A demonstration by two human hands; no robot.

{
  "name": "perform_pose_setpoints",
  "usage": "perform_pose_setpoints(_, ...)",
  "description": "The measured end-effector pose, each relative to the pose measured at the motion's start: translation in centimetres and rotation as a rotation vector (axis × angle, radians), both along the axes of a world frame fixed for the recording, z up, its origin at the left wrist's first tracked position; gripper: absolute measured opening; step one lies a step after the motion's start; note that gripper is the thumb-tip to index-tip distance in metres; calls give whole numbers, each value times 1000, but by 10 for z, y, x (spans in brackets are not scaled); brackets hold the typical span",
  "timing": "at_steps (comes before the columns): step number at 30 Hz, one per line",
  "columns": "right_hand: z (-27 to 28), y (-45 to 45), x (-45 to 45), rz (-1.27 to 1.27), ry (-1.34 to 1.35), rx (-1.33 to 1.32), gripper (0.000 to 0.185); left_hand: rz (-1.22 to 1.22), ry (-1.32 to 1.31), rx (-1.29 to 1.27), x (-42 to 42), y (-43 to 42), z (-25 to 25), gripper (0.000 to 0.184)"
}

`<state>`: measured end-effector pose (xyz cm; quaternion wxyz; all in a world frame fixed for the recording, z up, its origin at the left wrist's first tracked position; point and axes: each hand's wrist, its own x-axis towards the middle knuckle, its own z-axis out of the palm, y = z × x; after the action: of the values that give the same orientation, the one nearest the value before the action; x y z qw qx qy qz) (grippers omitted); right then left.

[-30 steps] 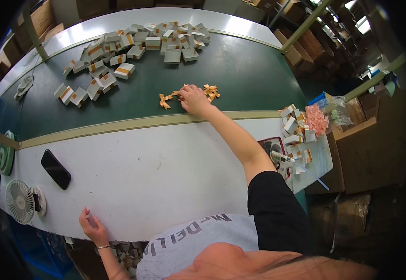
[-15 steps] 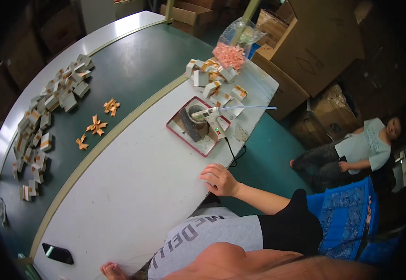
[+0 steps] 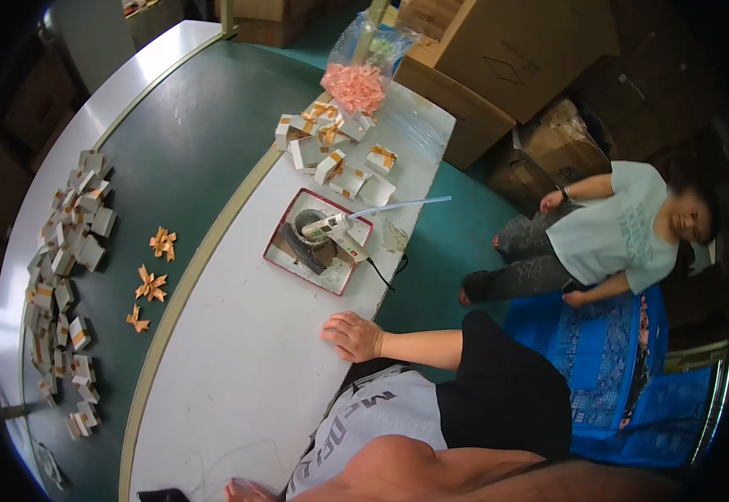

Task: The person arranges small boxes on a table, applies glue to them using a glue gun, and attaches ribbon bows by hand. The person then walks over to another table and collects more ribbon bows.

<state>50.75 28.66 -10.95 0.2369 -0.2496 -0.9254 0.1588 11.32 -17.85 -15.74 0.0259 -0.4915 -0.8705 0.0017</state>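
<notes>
- While the white glue gun [image 3: 329, 227] with its pale blue stick lies across the shallow red-rimmed tray [image 3: 337, 290] near the centre of the frame, the right hand [image 3: 353, 336] is just below it in the picture, apart from both.
- This hand rests on the white tabletop [image 3: 214, 360], fingers loosely bent; its underside is hidden, so I cannot tell how far open it is or whether it holds anything.
- The left hand [image 3: 249, 492], well apart from the gun, is cut off by the bottom edge; its opening and grip cannot be told. The black phone [image 3: 162, 496] lies left of it.
- Above the tray are small white boxes with orange bows [image 3: 348, 181], beside a clear plastic bag of pink pieces [image 3: 354, 88].
- Orange ribbon bows [image 3: 151, 284] lie on the green surface at left, white boxes with orange bands [image 3: 90, 251] beyond.
- A person [image 3: 607, 226] stands at right.
</notes>
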Motion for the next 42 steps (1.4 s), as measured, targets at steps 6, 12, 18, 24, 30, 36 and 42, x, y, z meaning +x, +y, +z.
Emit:
perform_pose_setpoints(6,14,0,-2,-10,-112,-115,52,315,-139,80,39,56,46,59)
perform_pose_setpoints(12,51,-31,54,82,-103,-366,53,222,-498,436,100,188,78,61)
perform_pose_setpoints(18,58,-69,153,-353,-52,-601,41,-168,-567,379,96,326,113,61)
perform_pose_setpoints(24,-13,-42,234,-366,41,-737,27,26,-431,267,96,417,124,66)
perform_pose_setpoints(30,11,35,316,-322,-141,-895,22,192,-448,113,155,422,114,76)
perform_pose_setpoints(36,-13,43,411,-550,-506,-1060,22,305,-385,66,115,451,112,78)
perform_pose_setpoints(42,-15,20,430,-729,-426,-1141,23,282,-417,210,48,506,68,75)
